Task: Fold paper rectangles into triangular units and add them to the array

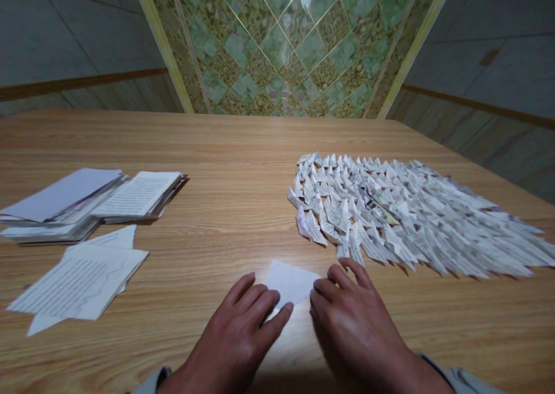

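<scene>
A small white piece of paper (289,283) lies flat on the wooden table (234,151) near its front edge. My left hand (243,336) rests palm down with its fingers stretched onto the paper's left edge. My right hand (351,324) presses down on the paper's right edge, its fingers bent and close together. Just beyond my right hand spreads a wide mass of folded paper boats (399,215), laid in overlapping rows and made of printed pages.
At the left stands a stack of printed sheets and booklets (91,200). In front of it lie loose printed pages (82,281). A green patterned wall panel (281,41) rises behind the table's far edge.
</scene>
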Available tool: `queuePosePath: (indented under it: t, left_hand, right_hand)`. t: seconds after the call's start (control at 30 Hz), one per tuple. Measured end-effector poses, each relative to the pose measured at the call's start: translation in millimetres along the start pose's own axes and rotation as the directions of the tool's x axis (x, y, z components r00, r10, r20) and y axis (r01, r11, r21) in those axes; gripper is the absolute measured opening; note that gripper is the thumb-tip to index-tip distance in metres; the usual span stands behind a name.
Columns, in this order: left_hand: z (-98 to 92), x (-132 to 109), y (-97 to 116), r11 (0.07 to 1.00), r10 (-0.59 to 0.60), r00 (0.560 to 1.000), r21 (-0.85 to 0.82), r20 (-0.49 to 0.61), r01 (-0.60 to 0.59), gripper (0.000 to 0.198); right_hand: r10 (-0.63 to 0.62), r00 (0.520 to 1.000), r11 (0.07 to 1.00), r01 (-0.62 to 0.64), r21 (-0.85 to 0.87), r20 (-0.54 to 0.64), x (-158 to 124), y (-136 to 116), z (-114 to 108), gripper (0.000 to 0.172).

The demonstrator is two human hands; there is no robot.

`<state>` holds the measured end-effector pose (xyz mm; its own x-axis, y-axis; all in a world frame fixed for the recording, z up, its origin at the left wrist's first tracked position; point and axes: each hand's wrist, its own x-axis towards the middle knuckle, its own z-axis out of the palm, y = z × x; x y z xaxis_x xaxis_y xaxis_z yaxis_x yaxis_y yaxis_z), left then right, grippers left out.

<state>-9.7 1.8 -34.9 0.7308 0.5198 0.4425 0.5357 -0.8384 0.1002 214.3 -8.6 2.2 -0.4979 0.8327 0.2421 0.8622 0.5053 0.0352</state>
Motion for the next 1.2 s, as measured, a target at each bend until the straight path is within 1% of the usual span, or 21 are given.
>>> queuePosePath:
  t: [0.07, 0.13, 0.2, 0.3, 0.37, 0.43, 0.5, 0.57, 0.67, 0.77, 0.87, 0.97, 1.03, 1.1, 1.17, 1.2]
  left_hand:
    - [0.9, 0, 1, 1.000, -0.006, 1.000, 0.000, -0.023, 0.006, 0.034]
    - [1.2, 0, 2, 1.000, -0.008, 0.999, 0.006, -0.051, 0.008, 0.035]
    - [0.0, 1, 2, 1.000, -0.015, 0.998, -0.012, -0.057, 0.014, 0.032]
    - [-4.4, 2, 0, 0.992, -0.078, 0.997, -0.099, 0.009, 0.079, 0.031]
    - [-7.5, 0, -5, 0.982, -0.124, 0.991, -0.139, 0.044, 0.129, 0.038]
    - [-9.7, -2, -10, 0.981, -0.133, 0.990, -0.138, 0.048, 0.138, 0.046]
    - [-11.4, -3, -15, 0.983, -0.124, 0.990, -0.131, 0.065, 0.132, 0.050]
    - [-13.0, 0, -19, 0.982, -0.117, 0.990, -0.138, 0.081, 0.127, 0.048]
    - [-16.0, 8, -20, 0.982, -0.091, 0.994, -0.162, 0.068, 0.100, 0.036]
    - [-17.1, 15, -21, 0.990, -0.034, 0.998, -0.134, 0.044, 0.039, 0.026]
    - [-15.5, 17, -24, 0.998, 0.014, 1.000, -0.068, -0.005, -0.014, 0.029]
    - [-14.1, 17, -30, 0.997, 0.051, 0.999, -0.056, -0.003, -0.052, 0.029]
    - [-14.3, 17, -34, 0.995, 0.067, 0.998, -0.080, 0.001, -0.066, 0.026]
    - [-14.6, 17, -35, 0.989, 0.063, 0.998, -0.133, -0.021, -0.065, 0.024]
    - [-14.5, 18, -34, 0.973, 0.037, 0.999, -0.226, -0.031, -0.043, 0.023]
    - [-14.2, 18, -32, 0.960, 0.017, 1.000, -0.281, -0.019, -0.022, 0.022]
  right_hand:
    - [0.024, 0.999, 0.999, -0.022, 0.035, -0.046, 1, -2, 3, 0.023]
    - [0.013, 0.998, 0.996, -0.007, 0.090, -0.061, 2, -6, 6, 0.020]
    - [-0.008, 1.000, 0.989, 0.011, 0.148, -0.019, 3, -10, 9, 0.017]
    - [0.016, 0.995, 0.977, -0.035, 0.208, 0.095, 3, -14, 9, 0.013]
    - [0.053, 0.987, 0.965, -0.089, 0.248, 0.150, 4, -14, 6, 0.012]
    - [0.083, 0.981, 0.949, -0.132, 0.285, 0.177, 6, -13, 4, 0.010]
    - [0.103, 0.976, 0.938, -0.160, 0.308, 0.192, 9, -12, 3, 0.007]
    - [0.121, 0.973, 0.931, -0.181, 0.317, 0.199, 10, -12, 3, 0.005]
    - [0.138, 0.971, 0.928, -0.195, 0.318, 0.193, 12, -13, 5, 0.005]
    - [0.136, 0.973, 0.929, -0.190, 0.318, 0.184, 11, -13, 5, 0.004]
    - [0.128, 0.977, 0.928, -0.180, 0.325, 0.173, 10, -13, 4, 0.004]
    - [0.126, 0.979, 0.927, -0.174, 0.334, 0.159, 10, -12, 4, 0.005]
    - [0.122, 0.981, 0.927, -0.166, 0.337, 0.147, 10, -12, 5, 0.005]
    - [0.112, 0.985, 0.929, -0.152, 0.338, 0.134, 10, -12, 7, 0.007]
    - [0.100, 0.987, 0.929, -0.137, 0.344, 0.124, 9, -12, 8, 0.010]
    - [0.093, 0.988, 0.927, -0.130, 0.351, 0.122, 9, -11, 9, 0.011]
